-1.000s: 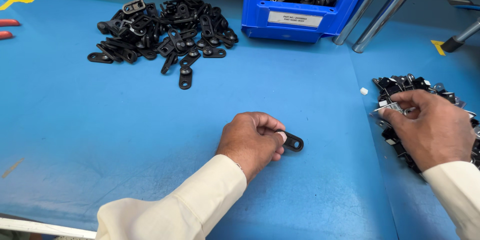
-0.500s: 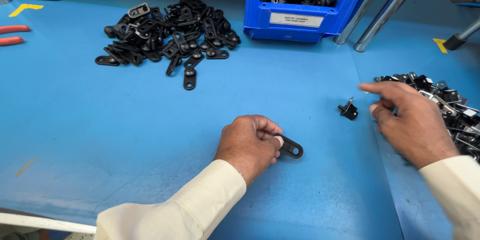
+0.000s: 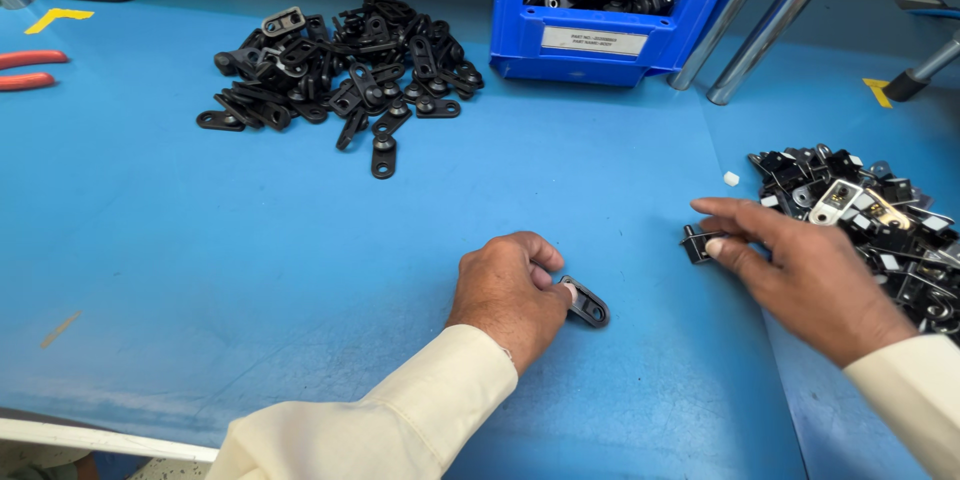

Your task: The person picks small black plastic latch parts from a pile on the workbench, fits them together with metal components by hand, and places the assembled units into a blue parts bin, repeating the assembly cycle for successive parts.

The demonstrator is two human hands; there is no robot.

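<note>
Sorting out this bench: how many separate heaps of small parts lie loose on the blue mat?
2. A black pile lies at the far left, beside the blue bin; a mixed black and silver pile lies at the right edge, possibly running out of view.

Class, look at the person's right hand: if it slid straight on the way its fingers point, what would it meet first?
The right hand points left with a small black clip at its fingertips. Past that, the blue table looks free; the left hand and its black bracket probably lie just below that line.
</note>
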